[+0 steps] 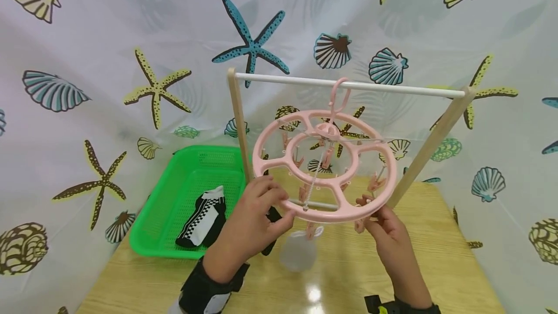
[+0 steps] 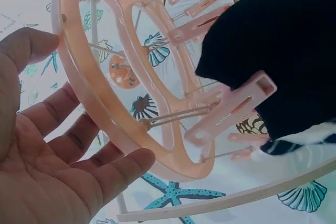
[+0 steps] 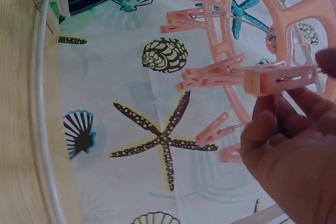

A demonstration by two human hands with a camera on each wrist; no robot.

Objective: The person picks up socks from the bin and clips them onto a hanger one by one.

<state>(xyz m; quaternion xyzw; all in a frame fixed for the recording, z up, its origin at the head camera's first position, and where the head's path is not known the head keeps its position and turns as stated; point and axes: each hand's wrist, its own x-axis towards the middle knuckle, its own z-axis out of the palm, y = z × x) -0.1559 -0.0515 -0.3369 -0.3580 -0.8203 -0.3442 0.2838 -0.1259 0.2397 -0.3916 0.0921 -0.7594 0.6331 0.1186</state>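
Observation:
A pink round peg hanger (image 1: 331, 214) (image 2: 105, 119) (image 3: 226, 35) hangs by its hook from the white rod (image 1: 392, 88) of a wooden rack. My left hand (image 1: 261, 207) (image 2: 52, 156) touches the ring's near-left rim, thumb and fairly straight fingers lying against its outer edge. A black sock (image 2: 278, 40) (image 1: 273, 214) is pegged to the hanger just beside that hand. My right hand (image 1: 383, 224) (image 3: 294, 150) pinches one pink peg (image 3: 281, 80) at the ring's near-right side. A pale, blurred item (image 1: 301, 251) dangles from a front peg.
A green basket (image 1: 192, 178) stands on the wooden table (image 1: 392, 275) at the left, with a black-and-white sock (image 1: 205, 217) in it. The rack's wooden posts (image 1: 237, 125) rise on both sides of the hanger. A seashell-print curtain (image 1: 131, 38) surrounds the table.

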